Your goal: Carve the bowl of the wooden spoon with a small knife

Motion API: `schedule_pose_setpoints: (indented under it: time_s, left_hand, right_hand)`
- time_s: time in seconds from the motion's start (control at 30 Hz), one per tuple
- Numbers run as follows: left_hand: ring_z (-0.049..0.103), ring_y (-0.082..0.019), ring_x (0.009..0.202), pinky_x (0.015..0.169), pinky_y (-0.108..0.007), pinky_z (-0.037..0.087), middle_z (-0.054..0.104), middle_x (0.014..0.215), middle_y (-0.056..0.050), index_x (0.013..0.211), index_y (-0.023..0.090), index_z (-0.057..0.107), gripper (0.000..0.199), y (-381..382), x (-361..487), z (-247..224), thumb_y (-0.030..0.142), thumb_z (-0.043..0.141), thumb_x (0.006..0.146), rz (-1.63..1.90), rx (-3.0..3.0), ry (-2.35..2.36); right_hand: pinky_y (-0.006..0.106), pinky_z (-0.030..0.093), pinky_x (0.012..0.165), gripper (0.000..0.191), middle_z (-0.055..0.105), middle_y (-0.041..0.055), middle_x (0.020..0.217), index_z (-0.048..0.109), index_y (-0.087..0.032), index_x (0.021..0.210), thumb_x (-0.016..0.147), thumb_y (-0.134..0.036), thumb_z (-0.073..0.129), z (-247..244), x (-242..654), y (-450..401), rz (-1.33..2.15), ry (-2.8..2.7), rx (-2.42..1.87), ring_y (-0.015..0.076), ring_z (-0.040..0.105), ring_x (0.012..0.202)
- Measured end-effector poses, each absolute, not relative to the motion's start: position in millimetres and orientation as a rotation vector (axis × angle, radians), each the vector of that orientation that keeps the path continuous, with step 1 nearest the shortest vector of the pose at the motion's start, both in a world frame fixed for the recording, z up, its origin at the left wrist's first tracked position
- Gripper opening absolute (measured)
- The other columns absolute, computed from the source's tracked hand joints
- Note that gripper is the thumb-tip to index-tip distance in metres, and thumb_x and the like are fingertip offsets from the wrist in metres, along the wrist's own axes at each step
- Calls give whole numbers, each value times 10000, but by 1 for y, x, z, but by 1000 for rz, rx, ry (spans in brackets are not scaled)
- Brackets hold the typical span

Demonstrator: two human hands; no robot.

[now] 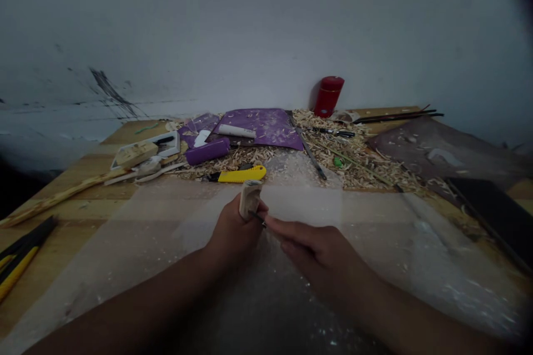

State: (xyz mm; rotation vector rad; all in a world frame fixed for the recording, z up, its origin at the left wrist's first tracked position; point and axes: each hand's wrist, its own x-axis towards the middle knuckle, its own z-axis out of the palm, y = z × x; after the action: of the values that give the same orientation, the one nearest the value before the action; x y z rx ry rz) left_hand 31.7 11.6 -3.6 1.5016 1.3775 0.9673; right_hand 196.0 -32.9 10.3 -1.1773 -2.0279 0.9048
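Observation:
My left hand (235, 228) is closed round a small pale wooden piece (250, 198), held upright above the plastic sheet with a hollow showing in its face. My right hand (310, 244) grips a thin carving tool (259, 218), its dark tip touching the lower part of the wood. Most of the tool's handle is hidden by my right fingers. Just behind the wooden piece lies a yellow utility knife (241, 174).
Wood shavings (358, 163) cover the table's back, around a purple sheet (262, 125) and a red canister (328, 96). A white tray (172, 147) and black-yellow tool (25, 258) are left; a dark phone-like slab (491, 219) lies right.

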Motion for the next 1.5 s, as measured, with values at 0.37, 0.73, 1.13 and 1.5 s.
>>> schedule_pose_setpoints:
  time_s: [0.37,0.73,1.13,1.5]
  left_hand:
    - [469,-103,529,516,-227,389,517,584,41,698,182,520,95,11,31,-8,213,584,635,946,1434,1356]
    - [462,-106,506,493,-226,387,508,558,45,667,177,517,84,11,34,-2,200,577,613,944,1440,1436]
    - [442,-92,462,477,-217,374,497,523,55,689,184,512,69,10,35,-4,205,562,646,937,1405,1403]
    - [433,-59,450,437,-173,337,486,498,68,650,166,483,146,5,39,1,210,621,644,924,1017,1020]
  right_hand:
    - [258,481,593,348,670,23,867,548,-233,1170,851,-210,411,14,189,-30,1100,-1872,-1183,155,618,706]
    - [312,468,638,445,650,69,828,441,-215,1273,836,-149,386,4,191,-35,655,-2194,-1218,187,610,712]
    - [325,447,502,533,606,65,669,361,-186,1324,801,-86,345,4,197,-36,244,-2434,-1248,185,557,531]
    - [355,336,983,404,524,-29,1239,432,-291,1264,879,-172,403,12,194,-28,1094,-1811,-1023,145,461,1139]
